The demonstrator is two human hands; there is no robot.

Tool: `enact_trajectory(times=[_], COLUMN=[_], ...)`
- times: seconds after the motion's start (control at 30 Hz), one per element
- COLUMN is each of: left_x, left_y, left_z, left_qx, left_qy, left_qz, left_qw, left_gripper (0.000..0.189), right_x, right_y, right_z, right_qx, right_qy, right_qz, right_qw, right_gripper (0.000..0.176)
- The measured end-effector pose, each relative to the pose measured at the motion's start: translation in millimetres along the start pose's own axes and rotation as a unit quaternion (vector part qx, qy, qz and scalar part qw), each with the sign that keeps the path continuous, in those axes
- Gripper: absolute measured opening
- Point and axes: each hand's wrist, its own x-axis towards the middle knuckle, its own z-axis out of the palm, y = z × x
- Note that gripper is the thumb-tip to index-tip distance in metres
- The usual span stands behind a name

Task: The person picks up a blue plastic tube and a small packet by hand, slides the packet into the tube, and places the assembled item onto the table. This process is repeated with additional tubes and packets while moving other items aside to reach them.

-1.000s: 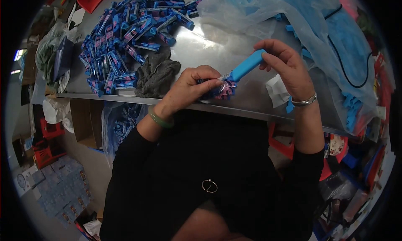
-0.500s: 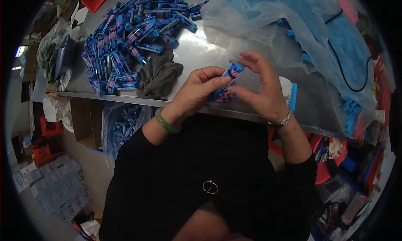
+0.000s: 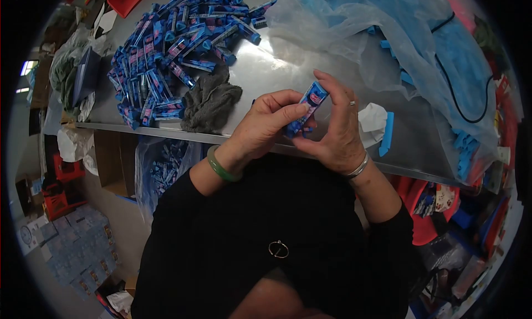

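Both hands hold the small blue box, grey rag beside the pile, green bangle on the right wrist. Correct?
No: the head view shows the green bangle on the left wrist. The left hand and right hand do hold the blue box, grey rag beside the pile.

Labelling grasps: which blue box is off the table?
The box pinched between left hand and right hand, tilted above the table edge; the rest lie in a pile.

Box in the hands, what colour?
Blue with pink print. The box shows best in the head view.
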Motion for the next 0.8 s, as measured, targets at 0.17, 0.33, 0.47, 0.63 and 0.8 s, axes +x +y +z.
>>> enact_trajectory(times=[0.17, 0.33, 0.47, 0.63, 0.8], left_x=[1.5, 1.9, 3.3, 28.8, 61.8], left_y=[-4.1, -4.1, -1.2, 48.1, 132.2], left_z=[-6.7, -6.7, -9.2, -35.7, -88.3], left_qx=[-0.044, -0.066, -0.063, 0.351, 0.738], left_qy=[-0.036, -0.039, -0.046, 0.056, 0.215], left_qz=[-0.019, -0.029, -0.036, 0.107, 0.468], left_qw=[0.998, 0.997, 0.996, 0.928, 0.437], left_gripper=[0.024, 0.027, 0.027, 0.018, 0.028], right_x=[0.8, 0.1, 2.5, 21.1, 44.5], right_y=[0.5, 1.6, 3.3, 38.3, 130.5], right_z=[-0.5, 2.3, -1.0, -35.2, -53.4], right_qx=[-0.016, 0.011, 0.018, -0.075, -0.199], right_qy=[-0.014, -0.017, -0.018, -0.027, -0.071], right_qz=[-0.012, -0.012, -0.003, 0.059, 0.100], right_qw=[1.000, 1.000, 1.000, 0.995, 0.972], right_gripper=[0.096, 0.095, 0.100, 0.072, 0.039])
